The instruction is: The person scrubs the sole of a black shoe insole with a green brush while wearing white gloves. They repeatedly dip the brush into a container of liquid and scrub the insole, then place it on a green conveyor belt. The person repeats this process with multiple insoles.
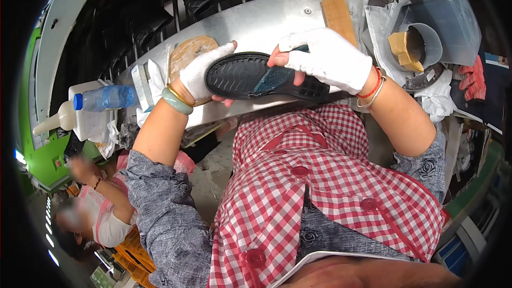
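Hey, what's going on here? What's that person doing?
Someone in a red checked apron has a black shoe sole above a metal worktop. The white-gloved left grip holds one end. The white-gloved right grip has its fingers by a teal patch mid-sole. I can't tell if that patch is loose.

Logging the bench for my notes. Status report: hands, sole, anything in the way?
Left hand gripping black sole at its left end. Right hand touching teal patch on sole. Right hand covers part of sole; blue-capped bottle off left.
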### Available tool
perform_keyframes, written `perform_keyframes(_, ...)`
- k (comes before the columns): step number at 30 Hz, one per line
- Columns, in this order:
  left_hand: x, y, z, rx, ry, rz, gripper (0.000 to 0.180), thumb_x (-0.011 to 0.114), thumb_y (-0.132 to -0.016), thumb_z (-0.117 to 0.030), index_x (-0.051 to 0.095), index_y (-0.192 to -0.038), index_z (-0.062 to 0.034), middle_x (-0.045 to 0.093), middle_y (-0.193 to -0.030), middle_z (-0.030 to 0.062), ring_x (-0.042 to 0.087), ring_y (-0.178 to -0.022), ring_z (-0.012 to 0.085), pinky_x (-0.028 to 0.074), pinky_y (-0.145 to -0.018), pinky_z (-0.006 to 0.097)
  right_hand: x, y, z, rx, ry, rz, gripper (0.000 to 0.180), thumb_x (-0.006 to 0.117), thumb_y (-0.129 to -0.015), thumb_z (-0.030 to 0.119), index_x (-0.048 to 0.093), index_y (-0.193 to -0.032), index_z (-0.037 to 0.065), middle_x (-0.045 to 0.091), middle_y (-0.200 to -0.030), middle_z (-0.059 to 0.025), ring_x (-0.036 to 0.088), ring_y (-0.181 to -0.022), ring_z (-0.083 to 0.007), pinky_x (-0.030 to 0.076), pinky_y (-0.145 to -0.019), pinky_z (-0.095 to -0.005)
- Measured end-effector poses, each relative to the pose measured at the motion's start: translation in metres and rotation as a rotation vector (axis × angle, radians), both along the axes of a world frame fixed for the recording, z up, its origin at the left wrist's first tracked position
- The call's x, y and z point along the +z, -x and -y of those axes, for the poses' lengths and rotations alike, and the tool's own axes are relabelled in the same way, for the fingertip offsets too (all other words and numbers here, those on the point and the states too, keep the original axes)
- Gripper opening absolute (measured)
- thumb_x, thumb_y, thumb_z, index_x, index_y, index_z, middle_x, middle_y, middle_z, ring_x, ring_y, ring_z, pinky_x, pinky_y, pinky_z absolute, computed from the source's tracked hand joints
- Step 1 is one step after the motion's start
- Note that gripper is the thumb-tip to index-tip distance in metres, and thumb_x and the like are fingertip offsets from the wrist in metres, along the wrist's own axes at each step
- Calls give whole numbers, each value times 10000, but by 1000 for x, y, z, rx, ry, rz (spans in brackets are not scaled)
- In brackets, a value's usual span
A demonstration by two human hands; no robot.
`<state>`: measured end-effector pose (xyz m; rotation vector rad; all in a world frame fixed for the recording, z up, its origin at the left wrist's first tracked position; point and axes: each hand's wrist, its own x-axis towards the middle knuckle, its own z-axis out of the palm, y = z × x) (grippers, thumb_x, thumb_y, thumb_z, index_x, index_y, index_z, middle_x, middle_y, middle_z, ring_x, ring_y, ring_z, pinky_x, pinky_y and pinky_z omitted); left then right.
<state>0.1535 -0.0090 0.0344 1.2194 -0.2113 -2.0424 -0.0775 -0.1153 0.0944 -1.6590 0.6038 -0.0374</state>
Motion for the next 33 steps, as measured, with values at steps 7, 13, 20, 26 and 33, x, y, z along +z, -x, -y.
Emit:
perform_keyframes(7,2,-2,5,-8,12,75,362,486,-913,-350,590,-846,-10,636,-665,134,577,-427,197,428,-326,256,-18,23,8,-80,23,75,253,580,-875,294,665,-933,64,605,-704,-9,544,-531,-55,400,-526,-196)
perform_keyframes(13,5,-2,5,-88,197,267,536,406,-924,-419,588,-891,83,612,-604,178,552,-359,249,386,-253,236,-12,47,7,-173,-58,-19,263,572,-878,305,667,-943,68,604,-716,0,546,-557,-46,357,-518,-177)
perform_keyframes(20,-7,-14,-5,-3,-38,44,494,421,-917,-403,593,-964,58,647,-727,182,601,-445,254,438,-307,255,-27,75,3,-304,-83,61,293,563,-881,314,663,-951,47,587,-622,9,535,-547,-34,333,-491,-171)
perform_keyframes(26,-27,36,-27,333,139,-156,555,398,-891,-498,536,-1127,-15,621,-998,185,583,-548,293,455,-425,348,0,61,-18,-543,-124,311,199,593,-873,178,643,-1003,36,594,-698,-6,515,-562,-30,371,-532,-153)
perform_keyframes(33,-15,87,-11,640,26,-84,561,402,-877,-519,538,-1133,-39,623,-942,172,582,-583,307,447,-443,338,-45,37,-75,-264,509,531,171,620,-796,18,642,-964,-13,665,-850,-98,643,-775,-125,515,-719,-247)
